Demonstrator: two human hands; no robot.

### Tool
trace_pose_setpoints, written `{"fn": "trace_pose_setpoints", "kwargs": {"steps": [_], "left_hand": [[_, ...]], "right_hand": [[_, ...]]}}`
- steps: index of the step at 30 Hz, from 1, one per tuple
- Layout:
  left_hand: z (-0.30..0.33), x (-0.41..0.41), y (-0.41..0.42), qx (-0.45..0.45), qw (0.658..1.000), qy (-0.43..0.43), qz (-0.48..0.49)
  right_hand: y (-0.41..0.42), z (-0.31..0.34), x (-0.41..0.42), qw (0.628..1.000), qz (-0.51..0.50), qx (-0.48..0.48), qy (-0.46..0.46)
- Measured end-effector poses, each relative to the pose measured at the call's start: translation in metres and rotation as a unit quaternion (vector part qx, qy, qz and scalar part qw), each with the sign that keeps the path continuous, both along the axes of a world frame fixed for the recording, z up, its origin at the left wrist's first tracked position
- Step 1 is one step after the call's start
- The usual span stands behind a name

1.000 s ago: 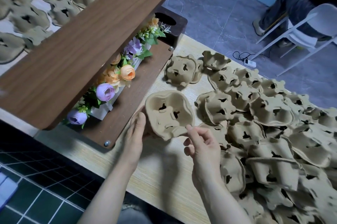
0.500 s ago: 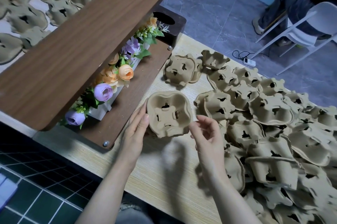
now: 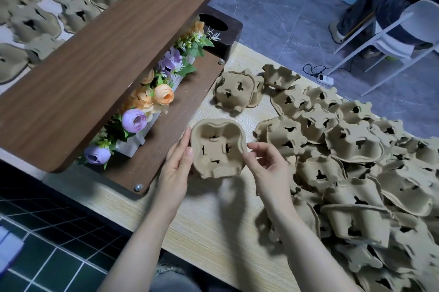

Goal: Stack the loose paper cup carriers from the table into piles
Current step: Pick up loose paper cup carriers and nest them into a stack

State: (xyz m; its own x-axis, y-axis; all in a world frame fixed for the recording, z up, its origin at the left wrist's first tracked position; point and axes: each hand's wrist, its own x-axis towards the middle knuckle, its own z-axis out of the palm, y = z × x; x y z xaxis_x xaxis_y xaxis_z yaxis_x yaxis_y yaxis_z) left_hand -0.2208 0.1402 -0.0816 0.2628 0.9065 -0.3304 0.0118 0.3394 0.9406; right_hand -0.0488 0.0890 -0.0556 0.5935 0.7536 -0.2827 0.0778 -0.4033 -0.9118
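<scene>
Holding one carrier (image 3: pixel 217 149) above the table (image 3: pixel 213 227): left hand (image 3: pixel 177 165) grips its left rim; right hand (image 3: pixel 266 163), fingers loosely curled, just beside the right rim, contact unclear. Moulded pulp, probably light, stiff, crushable; take rims. Loose carriers (image 3: pixel 356 172) heaped right.

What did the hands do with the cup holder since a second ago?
The held carrier tipped from tilted to opening-up and turned a little. The left hand stayed at its left edge; the right hand slid from its lower edge to its right rim. The loose heap and flowers stayed put.
</scene>
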Motion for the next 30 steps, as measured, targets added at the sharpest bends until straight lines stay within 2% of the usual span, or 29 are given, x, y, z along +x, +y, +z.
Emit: {"fn": "trace_pose_setpoints", "kwargs": {"steps": [3, 8, 13, 21, 24, 30], "left_hand": [[0.005, 0.002, 0.002, 0.015, 1.0, 0.016, -0.006], [0.001, 0.002, 0.009, 0.022, 0.999, 0.027, -0.013], [-0.005, -0.004, 0.012, 0.0, 1.0, 0.018, -0.022], [-0.002, -0.004, 0.012, -0.003, 0.998, 0.051, -0.039], [-0.004, -0.005, 0.012, -0.002, 0.998, 0.051, -0.043], [-0.003, -0.006, 0.014, 0.006, 0.998, 0.049, -0.042]], "right_hand": [[0.006, 0.001, 0.005, 1.0, 0.012, 0.004, 0.017], [0.032, 0.012, 0.028, 1.0, 0.029, 0.007, -0.005], [0.081, 0.011, 0.064, 0.996, 0.053, -0.011, -0.071], [0.138, -0.025, 0.092, 0.981, 0.095, -0.131, -0.112], [0.142, -0.03, 0.09, 0.982, 0.082, -0.149, -0.077], [0.148, -0.026, 0.078, 0.992, -0.005, -0.11, 0.066]]}}
